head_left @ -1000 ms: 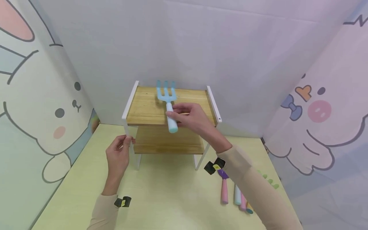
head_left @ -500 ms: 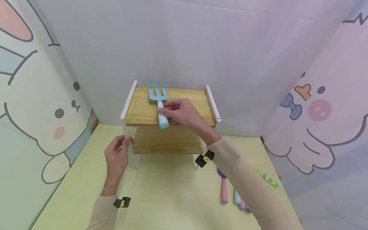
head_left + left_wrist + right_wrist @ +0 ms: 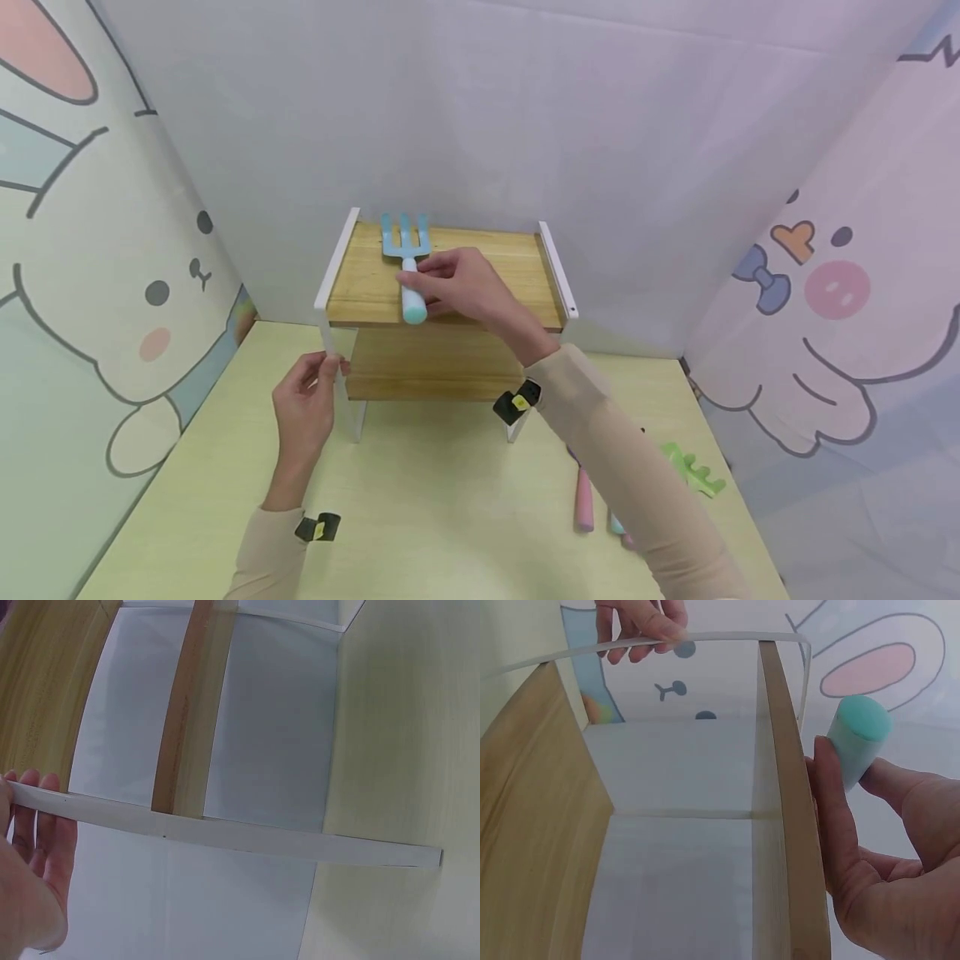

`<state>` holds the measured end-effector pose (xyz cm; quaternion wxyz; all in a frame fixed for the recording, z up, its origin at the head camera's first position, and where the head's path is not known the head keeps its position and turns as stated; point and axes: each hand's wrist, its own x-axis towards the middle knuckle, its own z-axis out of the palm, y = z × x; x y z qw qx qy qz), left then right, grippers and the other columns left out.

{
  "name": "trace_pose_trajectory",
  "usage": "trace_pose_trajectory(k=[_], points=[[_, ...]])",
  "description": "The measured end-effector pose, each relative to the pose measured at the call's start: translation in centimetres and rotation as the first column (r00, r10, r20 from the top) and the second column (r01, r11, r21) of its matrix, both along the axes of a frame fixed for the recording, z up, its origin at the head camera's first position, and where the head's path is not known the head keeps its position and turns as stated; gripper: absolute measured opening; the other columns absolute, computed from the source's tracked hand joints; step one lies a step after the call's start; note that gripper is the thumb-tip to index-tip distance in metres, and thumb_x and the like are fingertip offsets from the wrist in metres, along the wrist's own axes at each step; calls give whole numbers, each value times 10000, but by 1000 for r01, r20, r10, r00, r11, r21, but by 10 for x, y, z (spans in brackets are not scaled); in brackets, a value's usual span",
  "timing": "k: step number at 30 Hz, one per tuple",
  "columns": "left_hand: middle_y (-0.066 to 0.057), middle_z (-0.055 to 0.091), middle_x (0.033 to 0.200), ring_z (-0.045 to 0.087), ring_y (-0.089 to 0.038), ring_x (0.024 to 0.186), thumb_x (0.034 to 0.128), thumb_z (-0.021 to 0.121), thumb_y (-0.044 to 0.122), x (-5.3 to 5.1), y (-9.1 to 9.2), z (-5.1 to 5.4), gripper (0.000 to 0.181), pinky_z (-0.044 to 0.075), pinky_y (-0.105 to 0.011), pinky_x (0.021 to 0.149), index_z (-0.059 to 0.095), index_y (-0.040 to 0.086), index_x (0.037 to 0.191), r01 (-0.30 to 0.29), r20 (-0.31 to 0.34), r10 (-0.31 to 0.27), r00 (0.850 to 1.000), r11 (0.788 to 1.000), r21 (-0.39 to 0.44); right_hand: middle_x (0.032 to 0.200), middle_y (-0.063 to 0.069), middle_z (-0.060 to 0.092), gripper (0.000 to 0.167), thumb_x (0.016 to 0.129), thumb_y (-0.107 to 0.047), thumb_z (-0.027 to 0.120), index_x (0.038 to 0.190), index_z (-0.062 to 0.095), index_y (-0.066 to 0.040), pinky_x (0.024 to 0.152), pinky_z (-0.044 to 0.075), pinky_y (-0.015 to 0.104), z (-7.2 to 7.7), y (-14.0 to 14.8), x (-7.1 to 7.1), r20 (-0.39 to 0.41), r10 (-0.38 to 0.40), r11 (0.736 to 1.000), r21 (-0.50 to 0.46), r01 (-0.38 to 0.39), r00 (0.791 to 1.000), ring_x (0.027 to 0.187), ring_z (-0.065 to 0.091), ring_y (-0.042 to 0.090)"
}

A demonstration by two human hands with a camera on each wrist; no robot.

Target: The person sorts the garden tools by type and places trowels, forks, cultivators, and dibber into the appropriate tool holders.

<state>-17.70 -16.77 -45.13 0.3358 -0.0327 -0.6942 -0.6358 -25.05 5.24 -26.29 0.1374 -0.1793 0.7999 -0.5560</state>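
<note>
White-framed rack (image 3: 340, 258) stands on the tabletop (image 3: 435, 517) in front of you, w/ 2 wood tiers: top board (image 3: 510, 267) btwn white side rails, lower board (image 3: 442, 367) beneath. Blue fork (image 3: 408, 265) is over the top board, toward its L side: tines to the back, pale handle toward you, mint butt end by the front edge. Can't tell if the tines touch the wood.

Your R hand (image 3: 465, 287) is closed to a pinch on the fork's handle, thumb one side, fingers the other; R wrist view has those fingers close by the board's edge, contact unclear. Your L hand (image 3: 306, 400) pinches the rack's L front upright, just below top-board level, thumb & fingers on opp. sides.

Off to your R, well apart from the rack, tools lie on the tabletop: pink handle (image 3: 584, 500), its purple head mostly behind your sleeve (image 3: 600, 442); then a pale blue handle end (image 3: 617, 523), also part-hidden; and, beyond the sleeve, green rake (image 3: 693, 471), teeth showing.
</note>
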Motion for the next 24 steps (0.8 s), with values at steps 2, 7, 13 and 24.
trace_pose_trajectory(k=[2,7,13,24], points=[[-54,735,867,694,-46,834,1005,627,-23,1,0,1,99,540,-142,837,692,-97,1011,0,0,0,1000,1000,2,1093,104,734,484,958,-301,761,1294,638,25,763,622,341,0,-3,0,-1,1,1000,0,-1,1000,850,751,243],[-32,731,865,692,-47,831,1005,625,-26,2,1,3,98,536,-139,845,690,-99,1012,-1,-2,1,1000,1000,-1,1118,110,723,506,961,-304,756,1309,618,36,717,624,338,1,-10,1,-12,-11,1000,19,12,1000,799,747,238],[-51,729,860,693,-48,839,1005,629,-19,2,2,3,101,538,-142,849,691,-98,1012,-4,2,4,1000,1000,5,1154,126,711,494,968,-282,749,1314,605,41,711,624,349,0,-16,-1,-27,-22,999,31,23,999,777,745,239],[-35,735,865,702,-51,846,1010,618,-26,1,2,1,111,537,-144,860,689,-112,1006,9,-15,-9,1000,1000,12,1110,127,685,427,984,-269,730,1263,624,35,649,616,323,-6,-24,-3,-124,-46,997,58,53,991,693,736,213]])
